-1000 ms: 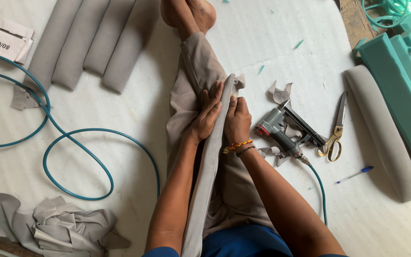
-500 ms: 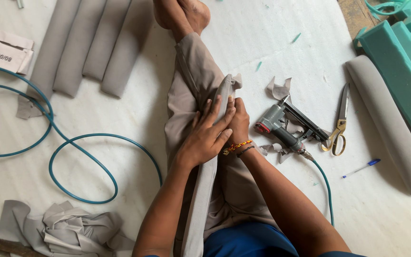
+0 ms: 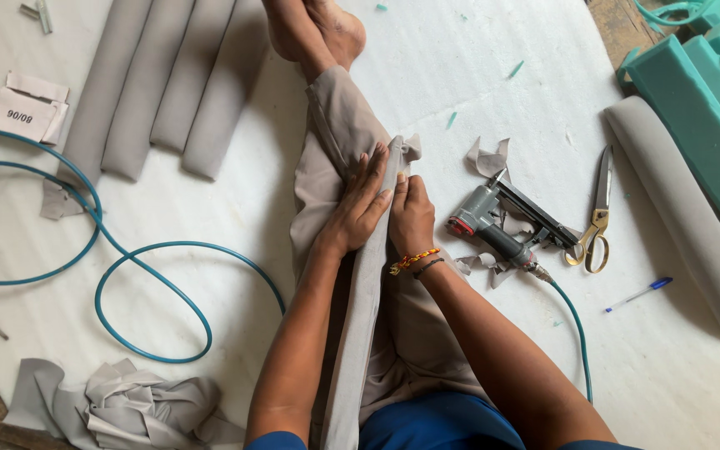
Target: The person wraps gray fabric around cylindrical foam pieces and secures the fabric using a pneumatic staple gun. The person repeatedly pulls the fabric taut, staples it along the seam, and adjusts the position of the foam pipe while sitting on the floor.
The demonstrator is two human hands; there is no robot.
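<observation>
Grey padded strip (image 3: 358, 333) lengthwise on leg, left hand (image 3: 360, 208) & right hand (image 3: 411, 218) gripping far end

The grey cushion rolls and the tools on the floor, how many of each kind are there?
Grey padded rolls: 6, four side by side, one alone at the right, one on the lap under the left hand and right hand
Staple gun: 1
Scissors: 1
Pen: 1
Total: 9
</observation>
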